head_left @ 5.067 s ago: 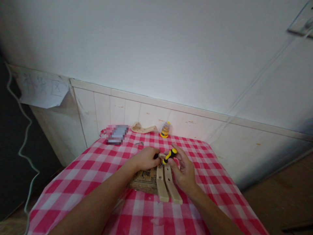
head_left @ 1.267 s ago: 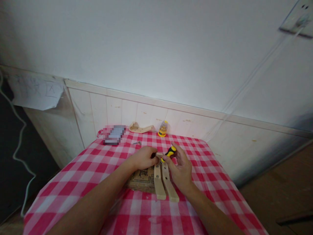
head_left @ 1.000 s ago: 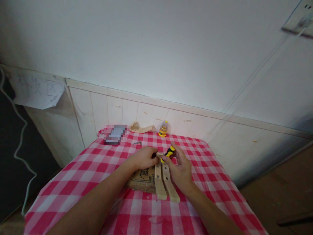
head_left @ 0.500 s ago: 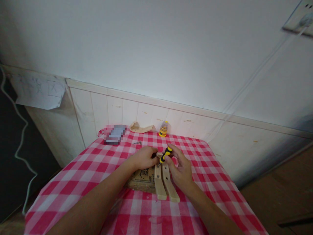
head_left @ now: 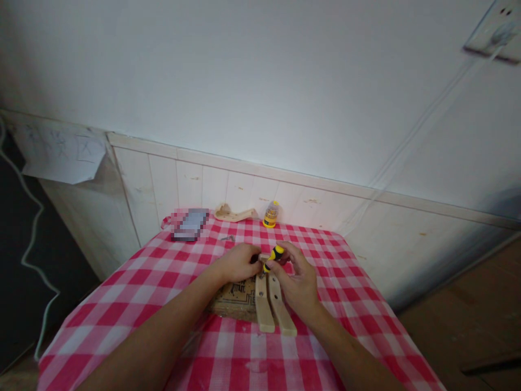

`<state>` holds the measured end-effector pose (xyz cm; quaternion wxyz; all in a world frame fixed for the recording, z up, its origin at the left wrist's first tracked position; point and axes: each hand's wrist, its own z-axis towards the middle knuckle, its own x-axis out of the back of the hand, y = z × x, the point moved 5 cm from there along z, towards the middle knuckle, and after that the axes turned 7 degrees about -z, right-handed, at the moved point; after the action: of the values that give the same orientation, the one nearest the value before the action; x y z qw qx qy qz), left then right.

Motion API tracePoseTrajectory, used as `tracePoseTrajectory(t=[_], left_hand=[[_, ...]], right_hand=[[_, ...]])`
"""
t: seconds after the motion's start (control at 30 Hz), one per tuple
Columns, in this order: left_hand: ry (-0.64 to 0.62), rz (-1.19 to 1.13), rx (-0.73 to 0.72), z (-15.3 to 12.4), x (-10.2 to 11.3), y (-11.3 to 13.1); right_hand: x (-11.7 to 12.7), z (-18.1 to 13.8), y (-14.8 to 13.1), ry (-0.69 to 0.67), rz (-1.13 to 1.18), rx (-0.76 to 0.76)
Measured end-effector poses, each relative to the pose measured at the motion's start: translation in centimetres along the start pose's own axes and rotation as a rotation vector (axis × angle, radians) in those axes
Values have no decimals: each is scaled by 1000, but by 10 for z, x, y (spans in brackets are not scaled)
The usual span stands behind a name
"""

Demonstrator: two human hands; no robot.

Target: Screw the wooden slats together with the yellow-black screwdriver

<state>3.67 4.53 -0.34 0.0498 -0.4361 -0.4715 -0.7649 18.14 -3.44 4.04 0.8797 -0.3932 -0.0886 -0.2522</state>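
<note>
My right hand (head_left: 300, 278) is closed around a yellow-and-black screwdriver (head_left: 277, 252), its handle tilted to the upper right. The tip points down at a screw hole in the left pale wooden piece (head_left: 266, 316). At that piece's far end, my left hand (head_left: 241, 263) grips the wood with bent fingers, partly hidden from me. A second bent wooden piece (head_left: 288, 325) lies alongside on the right, with dark holes in it. Beneath them is a worn brown block (head_left: 234, 297) with black printed lines, partly covered by my left hand and forearm.
The table has a red-and-white checked cloth (head_left: 228, 364). Along its back edge are a blurred-out phone-like object (head_left: 191, 224), another wooden piece (head_left: 236, 215) and a clear yellow-capped container (head_left: 270, 215). Small metal screws (head_left: 228, 238) lie nearer. A panelled wall (head_left: 215, 190) stands behind.
The screwdriver has turned slightly in my right fingers, which have shifted on its handle. My left hand stays on the wooden piece. The whole view has moved a little.
</note>
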Motion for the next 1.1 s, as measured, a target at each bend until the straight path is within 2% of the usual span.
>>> tracePoseTrajectory(t=[0.3,0.6,0.83,1.1], left_hand=[[15,24,8,-1,1,1],[14,27,5,-1,1,1],[12,-4,-18,-1,1,0],[27,-17,-18,-1,3,1]], right_hand=[[0,-3,6,25,7,-32],[3,-5,4,28,-34,96],[8,-8,7,58,-2,47],[7,-11,1,28,3,86]])
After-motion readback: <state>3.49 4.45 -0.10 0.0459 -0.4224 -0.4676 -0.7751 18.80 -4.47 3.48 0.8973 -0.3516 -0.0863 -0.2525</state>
